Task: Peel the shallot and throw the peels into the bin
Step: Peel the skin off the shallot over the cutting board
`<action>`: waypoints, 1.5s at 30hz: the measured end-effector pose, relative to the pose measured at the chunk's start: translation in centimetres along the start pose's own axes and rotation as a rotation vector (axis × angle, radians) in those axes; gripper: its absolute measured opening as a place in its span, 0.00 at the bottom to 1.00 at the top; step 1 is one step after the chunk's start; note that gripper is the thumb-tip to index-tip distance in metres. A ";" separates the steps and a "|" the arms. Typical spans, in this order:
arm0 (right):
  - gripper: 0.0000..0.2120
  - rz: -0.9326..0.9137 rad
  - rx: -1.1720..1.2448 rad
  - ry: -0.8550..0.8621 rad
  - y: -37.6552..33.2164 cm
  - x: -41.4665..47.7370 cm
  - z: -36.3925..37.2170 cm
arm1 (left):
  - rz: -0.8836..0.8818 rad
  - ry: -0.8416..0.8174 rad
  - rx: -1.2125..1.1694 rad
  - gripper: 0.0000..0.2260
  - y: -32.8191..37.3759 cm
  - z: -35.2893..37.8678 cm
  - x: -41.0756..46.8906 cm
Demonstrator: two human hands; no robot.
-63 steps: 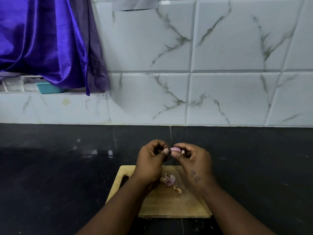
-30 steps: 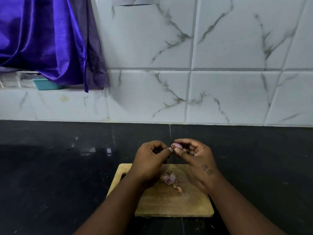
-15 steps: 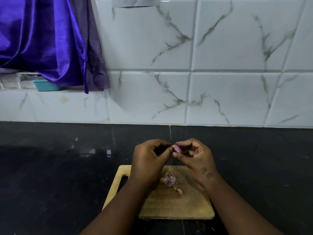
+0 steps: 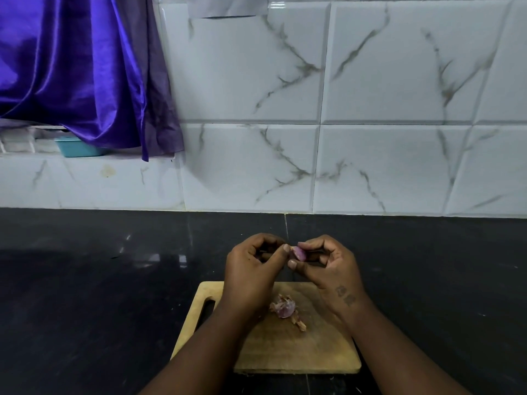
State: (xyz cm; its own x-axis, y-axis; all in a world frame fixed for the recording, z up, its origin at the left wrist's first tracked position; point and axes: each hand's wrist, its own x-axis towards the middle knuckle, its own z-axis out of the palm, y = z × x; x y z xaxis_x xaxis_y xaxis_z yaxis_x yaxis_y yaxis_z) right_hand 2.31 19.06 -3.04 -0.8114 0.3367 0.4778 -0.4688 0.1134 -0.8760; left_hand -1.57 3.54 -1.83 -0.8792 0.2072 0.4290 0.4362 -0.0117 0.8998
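Observation:
A small purple shallot [image 4: 298,253] is held above the far edge of a wooden cutting board [image 4: 285,349]. My right hand [image 4: 328,266] pinches it between thumb and fingers. My left hand [image 4: 251,269] is curled beside it, with its thumb tip against the shallot's left end. A heap of purple and tan peels [image 4: 285,307] lies on the board between my wrists. No bin is in view.
The board sits on a black counter [image 4: 99,295] that runs to a white marble-tiled wall [image 4: 370,109]. A purple curtain [image 4: 71,67] hangs at the upper left over a ledge with a teal container [image 4: 77,148].
My hands have stayed over the board's far edge while the shallot turned a little in my right fingers. The peel heap has not moved.

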 end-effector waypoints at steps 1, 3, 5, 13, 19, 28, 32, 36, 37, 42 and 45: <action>0.15 -0.007 -0.012 0.001 0.1 0.0 0.0 | -0.005 -0.014 0.001 0.06 0.0 0.0 0.0; 0.14 -0.023 -0.037 0.000 0.2 0.0 0.0 | -0.020 -0.023 0.001 0.05 -0.1 0.1 0.0; 0.13 -0.038 -0.052 0.002 0.4 -0.1 0.1 | -0.032 -0.015 0.005 0.06 -0.2 0.1 0.0; 0.16 -0.002 0.013 -0.022 0.7 0.0 -0.1 | -0.103 -0.063 -0.181 0.07 -0.2 0.3 0.2; 0.11 0.102 0.201 -0.026 0.4 0.0 0.0 | -0.252 -0.101 -0.408 0.07 -0.3 0.6 0.4; 0.14 0.103 0.138 -0.010 0.2 0.0 -0.3 | -0.198 -0.082 -0.361 0.05 -0.1 0.4 0.2; 0.15 0.093 0.110 -0.011 0.3 0.0 -0.3 | -0.154 -0.071 -0.258 0.02 -0.3 0.5 0.1; 0.13 0.113 0.149 -0.017 0.3 0.0 -0.2 | -0.227 -0.060 -0.362 0.07 -0.1 0.3 0.4; 0.13 0.120 0.160 -0.022 0.3 0.0 -0.2 | -0.259 -0.067 -0.397 0.07 0.0 0.3 0.4; 0.16 0.212 0.231 -0.065 -0.1 0.0 -0.2 | -0.409 -0.077 -0.539 0.08 0.3 0.4 0.6; 0.18 0.253 0.268 -0.074 -0.3 0.0 -0.3 | -0.454 -0.066 -0.602 0.08 0.3 0.2 0.8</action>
State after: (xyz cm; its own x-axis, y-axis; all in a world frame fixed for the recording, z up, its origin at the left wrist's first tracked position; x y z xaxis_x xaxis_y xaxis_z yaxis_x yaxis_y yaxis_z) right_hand 2.58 19.28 -2.79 -0.9317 0.2533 0.2602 -0.3168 -0.2165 -0.9235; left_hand -2.08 3.91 -1.20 -0.9260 0.3771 0.0174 -0.1623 -0.4393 0.8836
